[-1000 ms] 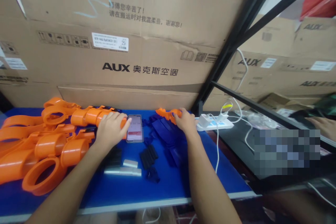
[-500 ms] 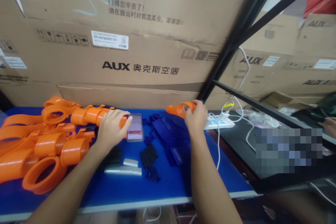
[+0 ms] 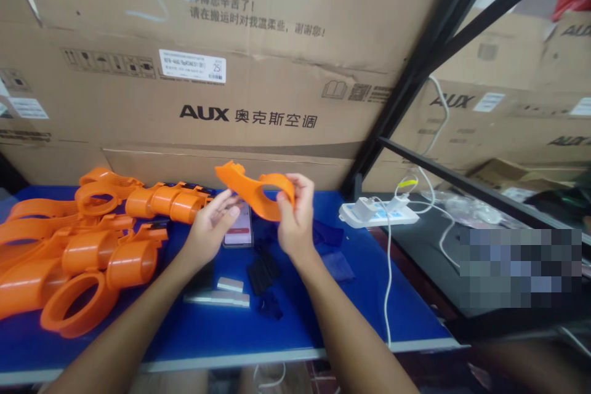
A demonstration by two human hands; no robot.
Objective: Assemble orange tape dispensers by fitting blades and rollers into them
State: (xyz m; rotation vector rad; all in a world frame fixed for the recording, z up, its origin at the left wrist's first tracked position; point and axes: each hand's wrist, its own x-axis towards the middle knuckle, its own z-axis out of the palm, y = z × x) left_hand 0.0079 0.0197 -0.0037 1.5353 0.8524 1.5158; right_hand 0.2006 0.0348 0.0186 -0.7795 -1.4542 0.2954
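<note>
My right hand (image 3: 296,215) grips an orange plastic ring-shaped piece (image 3: 258,197) by its round end, above the blue table. The narrower end of the piece points left. Beside that end is my left hand (image 3: 215,225), fingers curved and apart with nothing in them. Behind it lies a phone (image 3: 239,235), its top part covered by the hand. Dark blue cloth-like straps (image 3: 337,265) lie partly hidden under my right arm. Nearer me are black strips (image 3: 262,272), a small dark bundle (image 3: 269,306) and pale flat strips (image 3: 221,298).
Several similar orange pieces (image 3: 92,252) fill the left of the table (image 3: 194,338). A white power strip (image 3: 383,212) with plugs and a hanging cable sits at the right edge. Large cardboard boxes (image 3: 249,24) stand behind, next to a black metal frame (image 3: 415,68).
My right hand has brought the orange piece left, to the middle. My left hand has come away from the orange row and turned its palm toward the piece.
</note>
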